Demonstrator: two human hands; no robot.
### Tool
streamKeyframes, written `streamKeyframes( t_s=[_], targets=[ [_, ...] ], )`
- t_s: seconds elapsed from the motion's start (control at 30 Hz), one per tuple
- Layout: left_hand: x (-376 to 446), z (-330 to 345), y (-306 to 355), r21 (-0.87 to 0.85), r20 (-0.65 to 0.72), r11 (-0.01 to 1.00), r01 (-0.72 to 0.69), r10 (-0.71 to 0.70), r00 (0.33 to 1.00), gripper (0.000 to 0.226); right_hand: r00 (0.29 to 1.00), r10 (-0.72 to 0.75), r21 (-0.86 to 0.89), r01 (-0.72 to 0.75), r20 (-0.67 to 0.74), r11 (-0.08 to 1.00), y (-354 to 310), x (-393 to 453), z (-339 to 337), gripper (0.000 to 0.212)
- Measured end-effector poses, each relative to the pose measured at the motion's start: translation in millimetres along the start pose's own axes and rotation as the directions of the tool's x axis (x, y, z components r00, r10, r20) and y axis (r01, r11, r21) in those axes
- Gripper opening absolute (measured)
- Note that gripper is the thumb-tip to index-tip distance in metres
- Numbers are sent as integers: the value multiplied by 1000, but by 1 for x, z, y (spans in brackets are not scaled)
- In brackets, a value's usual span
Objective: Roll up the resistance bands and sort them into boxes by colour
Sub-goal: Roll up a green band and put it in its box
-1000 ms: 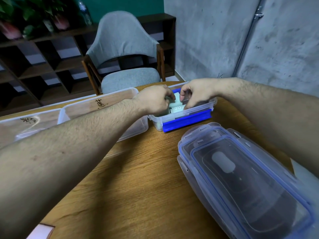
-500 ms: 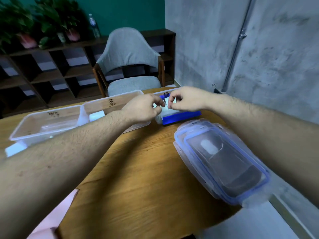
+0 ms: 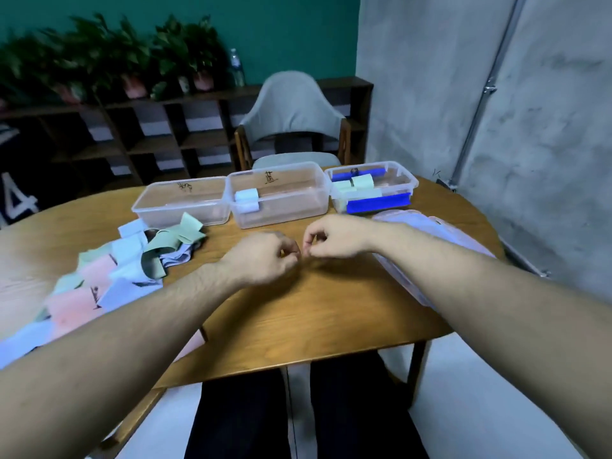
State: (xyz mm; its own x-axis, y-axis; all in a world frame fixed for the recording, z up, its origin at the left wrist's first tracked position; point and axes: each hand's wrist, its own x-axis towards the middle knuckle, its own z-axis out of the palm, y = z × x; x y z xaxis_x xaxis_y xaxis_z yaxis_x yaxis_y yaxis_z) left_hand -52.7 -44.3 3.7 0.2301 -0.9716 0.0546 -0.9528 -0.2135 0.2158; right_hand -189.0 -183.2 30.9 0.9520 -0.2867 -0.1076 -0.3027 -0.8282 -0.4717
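Wooden worktop (image 3: 308, 313). Three clear boxes (image 3: 278, 207) in a row at the far edge. Loose bands (image 3: 109, 273) heaped left, lids (image 3: 424, 233) stacked right.

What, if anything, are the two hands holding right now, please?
Nothing visible: the left hand and right hand hover over the table, fingers curled, empty.

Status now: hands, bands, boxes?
Left hand and right hand curled, empty, over table. Green rolls in right box. Loose bands left. Path clear.
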Motion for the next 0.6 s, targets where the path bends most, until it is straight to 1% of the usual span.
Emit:
streamKeyframes(
  t_s=[0.17,0.27,0.4,0.53,0.6],
  targets=[
    [-46,-1,-12,-5,-14,999,48,-48,999,20,997,-22,17,21,79,1000,-29,0,31,13],
    [-67,-3,-26,0,-19,996,86,-86,996,20,994,-39,28,36,99,999,-44,5,43,11],
    [-88,-1,-50,-28,-78,995,91,-93,993,23,990,-70,58,63,121,996,-61,19,59,6],
    [-97,9,-78,-57,-162,996,65,-74,984,30,994,-99,67,96,42,993,-74,41,74,8],
    [-95,15,-88,-90,-226,991,97,-115,967,22,994,-108,85,109,-13,990,-79,53,80,6]
  ],
)
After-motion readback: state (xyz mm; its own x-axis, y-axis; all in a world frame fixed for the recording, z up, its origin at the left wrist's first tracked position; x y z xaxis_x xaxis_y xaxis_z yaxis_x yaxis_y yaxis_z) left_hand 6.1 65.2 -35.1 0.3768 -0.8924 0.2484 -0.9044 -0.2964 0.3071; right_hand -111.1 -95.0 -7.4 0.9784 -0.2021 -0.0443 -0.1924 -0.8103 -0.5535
